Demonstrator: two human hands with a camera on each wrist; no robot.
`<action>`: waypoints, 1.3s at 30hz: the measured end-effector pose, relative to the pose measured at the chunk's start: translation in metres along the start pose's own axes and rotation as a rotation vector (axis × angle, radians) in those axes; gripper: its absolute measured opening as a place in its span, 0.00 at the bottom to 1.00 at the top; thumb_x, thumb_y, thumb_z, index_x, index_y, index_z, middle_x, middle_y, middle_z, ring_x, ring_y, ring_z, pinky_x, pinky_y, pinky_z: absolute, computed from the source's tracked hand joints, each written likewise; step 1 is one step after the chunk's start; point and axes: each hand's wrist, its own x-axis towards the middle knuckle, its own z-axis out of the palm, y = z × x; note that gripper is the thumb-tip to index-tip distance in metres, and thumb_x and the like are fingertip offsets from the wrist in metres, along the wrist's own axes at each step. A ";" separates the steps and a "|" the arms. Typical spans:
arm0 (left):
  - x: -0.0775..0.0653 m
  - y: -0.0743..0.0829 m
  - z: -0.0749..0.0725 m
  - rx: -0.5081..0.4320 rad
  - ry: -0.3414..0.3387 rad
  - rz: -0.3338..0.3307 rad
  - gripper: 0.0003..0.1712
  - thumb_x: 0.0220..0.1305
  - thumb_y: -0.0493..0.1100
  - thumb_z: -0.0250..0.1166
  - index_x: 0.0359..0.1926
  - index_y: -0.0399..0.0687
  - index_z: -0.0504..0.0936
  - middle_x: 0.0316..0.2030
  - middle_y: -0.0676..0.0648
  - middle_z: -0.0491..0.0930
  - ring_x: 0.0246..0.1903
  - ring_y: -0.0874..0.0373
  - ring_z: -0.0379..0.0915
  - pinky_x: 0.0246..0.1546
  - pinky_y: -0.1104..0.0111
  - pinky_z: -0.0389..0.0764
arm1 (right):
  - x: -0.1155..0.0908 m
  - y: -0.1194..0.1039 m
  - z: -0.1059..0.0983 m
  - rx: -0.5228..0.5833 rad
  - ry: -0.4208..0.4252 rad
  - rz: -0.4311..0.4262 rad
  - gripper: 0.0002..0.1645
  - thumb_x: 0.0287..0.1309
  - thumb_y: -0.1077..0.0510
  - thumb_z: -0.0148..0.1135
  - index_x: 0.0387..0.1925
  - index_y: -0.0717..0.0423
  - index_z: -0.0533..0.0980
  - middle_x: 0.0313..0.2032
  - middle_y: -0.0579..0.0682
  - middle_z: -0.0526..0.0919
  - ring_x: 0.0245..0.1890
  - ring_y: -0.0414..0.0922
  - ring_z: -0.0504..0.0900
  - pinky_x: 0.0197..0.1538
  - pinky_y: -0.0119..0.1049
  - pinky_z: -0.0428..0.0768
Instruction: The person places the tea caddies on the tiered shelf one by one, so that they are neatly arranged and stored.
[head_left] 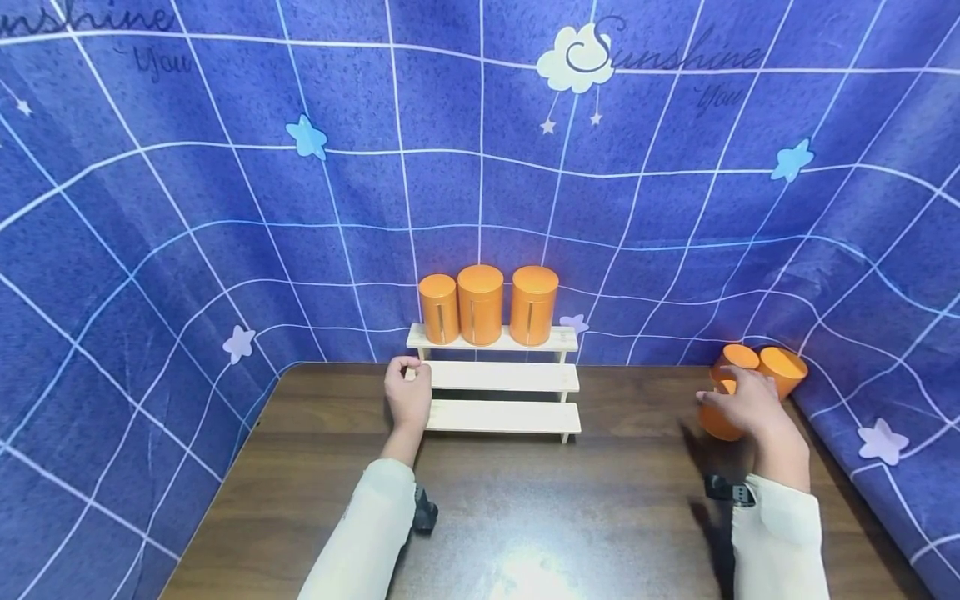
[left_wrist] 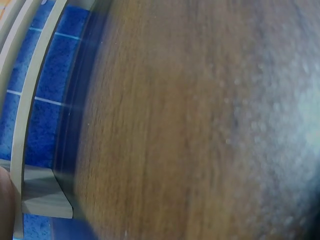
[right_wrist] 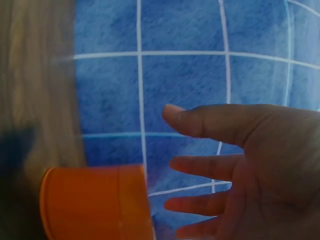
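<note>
A pale wooden three-tier display stand [head_left: 498, 377] stands at the back of the table. My left hand [head_left: 408, 398] grips its left end at the middle and lower tiers, fingers curled; in the left wrist view, a fingertip [left_wrist: 6, 205] lies against a stand board [left_wrist: 30, 95]. At the right, my right hand [head_left: 750, 404] reaches over a front orange canister [head_left: 718, 422], partly hiding it. The right wrist view shows that hand [right_wrist: 250, 165] with thumb and fingers spread, apart from an orange canister [right_wrist: 97, 202]. Two more canisters, one behind [head_left: 738, 356] and one at right [head_left: 782, 371], stand close by.
Three orange canisters, left [head_left: 439, 310], middle [head_left: 481, 307] and right [head_left: 533, 307], stand on the stand's top tier. A blue gridded cloth [head_left: 480, 192] hangs behind and beside the brown wooden table [head_left: 570, 492].
</note>
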 end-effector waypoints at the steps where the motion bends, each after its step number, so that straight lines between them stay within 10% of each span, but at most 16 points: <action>1: 0.000 0.000 0.000 0.001 0.002 -0.003 0.05 0.57 0.31 0.62 0.36 0.37 0.78 0.42 0.38 0.81 0.49 0.48 0.76 0.51 0.67 0.71 | 0.000 0.002 0.001 -0.001 -0.004 0.017 0.45 0.66 0.47 0.66 0.68 0.79 0.64 0.64 0.84 0.68 0.65 0.81 0.60 0.70 0.74 0.55; 15: 0.002 0.000 0.002 -0.032 0.004 -0.004 0.06 0.56 0.29 0.62 0.36 0.38 0.77 0.38 0.42 0.80 0.47 0.51 0.76 0.50 0.70 0.72 | 0.006 0.021 0.004 0.162 -0.183 0.193 0.66 0.64 0.53 0.69 0.80 0.73 0.33 0.75 0.86 0.42 0.72 0.81 0.49 0.73 0.78 0.53; 39: 0.002 -0.001 0.000 0.008 -0.017 -0.026 0.06 0.60 0.32 0.61 0.39 0.38 0.78 0.45 0.38 0.81 0.53 0.47 0.76 0.57 0.62 0.72 | 0.008 0.029 0.010 0.207 -0.176 0.219 0.65 0.65 0.52 0.69 0.82 0.68 0.35 0.76 0.84 0.46 0.70 0.80 0.55 0.71 0.79 0.58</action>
